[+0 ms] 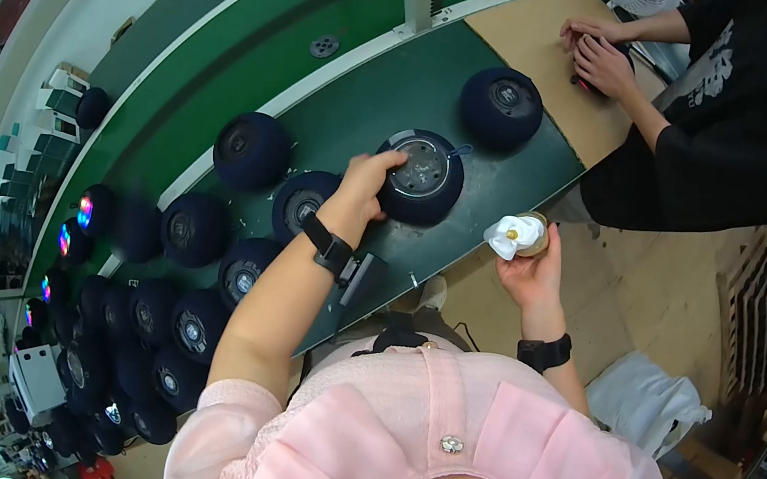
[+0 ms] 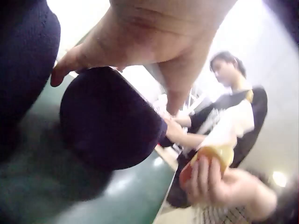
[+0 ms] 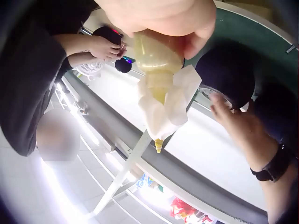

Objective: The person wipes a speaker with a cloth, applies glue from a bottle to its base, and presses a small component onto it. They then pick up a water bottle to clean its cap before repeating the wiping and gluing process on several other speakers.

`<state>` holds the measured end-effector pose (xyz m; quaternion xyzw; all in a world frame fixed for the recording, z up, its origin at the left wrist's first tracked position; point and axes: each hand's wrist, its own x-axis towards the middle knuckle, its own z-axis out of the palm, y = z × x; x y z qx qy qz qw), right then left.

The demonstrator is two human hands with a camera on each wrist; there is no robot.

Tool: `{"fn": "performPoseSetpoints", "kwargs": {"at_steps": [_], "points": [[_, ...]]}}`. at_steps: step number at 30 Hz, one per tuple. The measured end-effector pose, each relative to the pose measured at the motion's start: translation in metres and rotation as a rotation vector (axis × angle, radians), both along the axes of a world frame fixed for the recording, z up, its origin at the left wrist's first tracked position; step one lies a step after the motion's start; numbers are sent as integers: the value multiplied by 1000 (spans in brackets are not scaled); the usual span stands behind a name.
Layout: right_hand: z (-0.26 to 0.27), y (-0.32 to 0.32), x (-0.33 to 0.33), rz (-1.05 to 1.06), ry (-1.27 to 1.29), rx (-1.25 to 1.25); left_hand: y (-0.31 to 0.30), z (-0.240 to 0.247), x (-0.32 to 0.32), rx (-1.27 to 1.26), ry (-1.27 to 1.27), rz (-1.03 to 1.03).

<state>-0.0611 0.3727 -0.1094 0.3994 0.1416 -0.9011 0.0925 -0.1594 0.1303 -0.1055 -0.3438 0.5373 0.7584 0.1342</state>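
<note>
A round, dark navy fabric-covered speaker (image 1: 436, 198) sits base-up on the green bench, a small loop at its side. My left hand (image 1: 364, 186) grips it at its near left side, fingertips over the edge of the round base and thumb lower on the fabric. In my right hand (image 1: 537, 280) is a squeeze bottle (image 3: 156, 51) with yellowish contents, held beyond the bench's near edge. White tissue (image 3: 159, 109) wraps its neck, and the yellow nozzle tip (image 3: 159, 145) pokes out; in the right wrist view it appears below the hand.
Another speaker (image 1: 502, 107) stands farther along the green bench (image 1: 354, 113). Many more crowd the left, including one speaker (image 1: 252, 152) near the back rail. At the right a person in black (image 1: 736, 136) handles a dark object over a tan board (image 1: 530, 31).
</note>
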Motion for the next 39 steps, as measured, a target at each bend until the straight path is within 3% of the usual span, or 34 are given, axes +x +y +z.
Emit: {"fn": "performPoseSetpoints", "kwargs": {"at_steps": [2,7,8,12,14,16,18,22,24,30,32,34,36,39], "points": [[-1,-4,-6,18,38,-9,-1,0,3,-28,-212,-218],[-11,-25,-35,74,113,-123,4,-24,10,136,-49,-162],[-18,-25,-41,96,143,-139,19,0,17,-118,-55,-124],[-25,-19,-49,58,75,-120,31,-12,23,-261,258,-198],[-31,-16,-45,52,67,-120,37,-5,31,-806,541,-335],[-41,-12,-38,66,65,-153,39,14,40,-852,648,-328],[-39,-12,-32,75,65,-189,36,18,46,-1306,967,-616],[-32,-1,-17,15,161,-155,15,-4,60,-1501,1382,-873],[-27,8,-12,-25,288,-106,17,-2,70,-1431,1349,-897],[-19,23,-8,-52,356,-70,9,-8,88,-1445,1369,-920],[-18,23,-6,-51,390,73,11,0,91,-1298,1273,-905],[-2,16,-7,-59,349,157,11,16,83,-1209,1236,-849],[6,12,-7,-42,420,247,12,25,67,-1127,1018,-555],[8,12,-10,-51,428,179,15,30,34,-1202,1028,-542]]}}
